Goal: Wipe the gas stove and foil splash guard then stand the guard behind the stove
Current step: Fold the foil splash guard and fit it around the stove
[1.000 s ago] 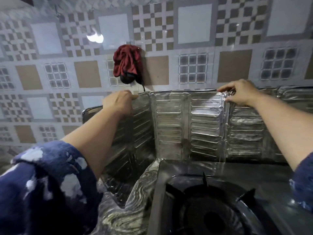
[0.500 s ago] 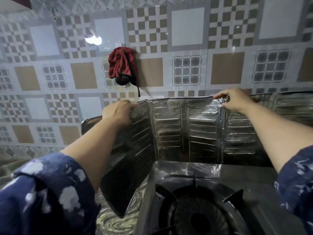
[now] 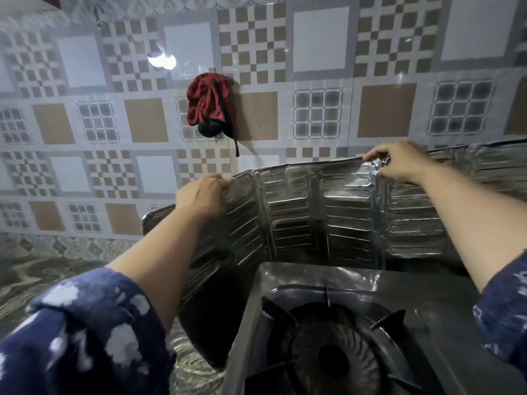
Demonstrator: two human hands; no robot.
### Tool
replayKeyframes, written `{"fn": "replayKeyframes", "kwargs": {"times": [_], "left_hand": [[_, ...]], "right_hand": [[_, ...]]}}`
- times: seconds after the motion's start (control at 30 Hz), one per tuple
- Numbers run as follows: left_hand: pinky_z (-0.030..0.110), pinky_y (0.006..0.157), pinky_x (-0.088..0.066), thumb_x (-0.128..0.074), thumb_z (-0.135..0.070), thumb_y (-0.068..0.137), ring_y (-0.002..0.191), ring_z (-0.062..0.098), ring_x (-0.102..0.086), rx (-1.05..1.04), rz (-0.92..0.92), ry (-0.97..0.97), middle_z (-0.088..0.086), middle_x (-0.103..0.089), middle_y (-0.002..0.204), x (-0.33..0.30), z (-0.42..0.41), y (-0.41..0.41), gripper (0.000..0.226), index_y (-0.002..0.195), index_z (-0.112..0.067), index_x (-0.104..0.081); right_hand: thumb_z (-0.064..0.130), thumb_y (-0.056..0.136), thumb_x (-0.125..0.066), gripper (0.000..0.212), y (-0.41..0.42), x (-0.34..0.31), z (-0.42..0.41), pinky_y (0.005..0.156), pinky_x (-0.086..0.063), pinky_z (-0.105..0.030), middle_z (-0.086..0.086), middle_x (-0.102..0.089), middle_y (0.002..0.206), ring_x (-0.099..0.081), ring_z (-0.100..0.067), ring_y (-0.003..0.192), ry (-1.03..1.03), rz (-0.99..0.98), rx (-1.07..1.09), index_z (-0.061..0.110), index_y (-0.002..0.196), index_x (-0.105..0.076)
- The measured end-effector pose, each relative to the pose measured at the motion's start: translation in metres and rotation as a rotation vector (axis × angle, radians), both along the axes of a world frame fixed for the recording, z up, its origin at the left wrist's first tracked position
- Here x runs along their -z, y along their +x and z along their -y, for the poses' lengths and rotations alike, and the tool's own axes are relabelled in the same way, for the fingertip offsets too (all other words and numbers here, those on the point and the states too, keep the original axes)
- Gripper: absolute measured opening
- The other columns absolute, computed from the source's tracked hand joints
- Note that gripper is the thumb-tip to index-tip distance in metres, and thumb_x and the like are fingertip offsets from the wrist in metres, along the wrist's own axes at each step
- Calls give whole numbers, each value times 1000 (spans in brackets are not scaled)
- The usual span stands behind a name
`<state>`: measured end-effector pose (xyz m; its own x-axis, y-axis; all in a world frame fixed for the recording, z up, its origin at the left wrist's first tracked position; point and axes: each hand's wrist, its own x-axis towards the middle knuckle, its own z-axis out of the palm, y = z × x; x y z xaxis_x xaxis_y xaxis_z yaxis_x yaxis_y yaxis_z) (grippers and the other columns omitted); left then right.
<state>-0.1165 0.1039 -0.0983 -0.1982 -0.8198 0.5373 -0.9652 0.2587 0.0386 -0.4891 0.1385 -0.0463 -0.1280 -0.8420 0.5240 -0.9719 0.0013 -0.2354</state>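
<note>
The ribbed foil splash guard (image 3: 302, 218) stands upright behind and along the left side of the steel gas stove (image 3: 445, 295), folded at a corner. My left hand (image 3: 202, 195) grips its top edge at the left fold. My right hand (image 3: 399, 163) pinches the crumpled top edge at a seam further right. The stove's black burner and pan support (image 3: 330, 357) lie at the bottom middle. The guard's right end runs out of view.
A dark red cloth (image 3: 209, 105) hangs from a hook on the patterned tiled wall (image 3: 319, 44) above the guard. A marbled countertop (image 3: 34, 269) spreads to the left of the stove.
The view has shifted so the guard and both hands sit lower in the frame. Both hands keep their hold on the guard's top edge, which sits slightly lower against the wall.
</note>
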Motion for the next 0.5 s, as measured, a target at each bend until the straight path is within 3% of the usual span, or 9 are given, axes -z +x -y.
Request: {"fn": "replayKeyframes", "kwargs": {"times": [0.13,0.23,0.4,0.5], "left_hand": [[42,83,-56,-69,-2,79,96,22,-61,29,-74,27,-6,-60,114,20,-12,-5,68,136,-34,-51],[38,76,-56,-68,-6,82,95,22,-62,-4,-55,-8,-6,-60,115,22,-19,-3,63,136,-34,-51],[45,83,-56,-69,-1,78,101,26,-62,-4,-52,-13,-6,-60,122,7,-26,13,70,136,-34,-50],[43,79,-57,-67,-2,80,99,26,-63,-66,-26,-25,-5,-62,120,0,-35,19,62,132,-34,-54]], "right_hand": [[23,85,-67,33,6,16,-6,107,-26,-41,-6,-63,126,-47,-31,120,-17,-66,40,38,113,-65],[21,87,-64,30,12,23,-11,112,-18,-43,-6,-62,126,-46,-28,121,-48,-98,50,39,112,-65],[12,86,-63,34,28,17,-15,106,-22,-42,0,-62,127,-46,-27,121,-84,-83,12,37,109,-67],[13,86,-63,35,37,16,-11,107,-21,-42,-3,-63,125,-45,-27,121,-53,-65,-14,39,109,-67]]}}
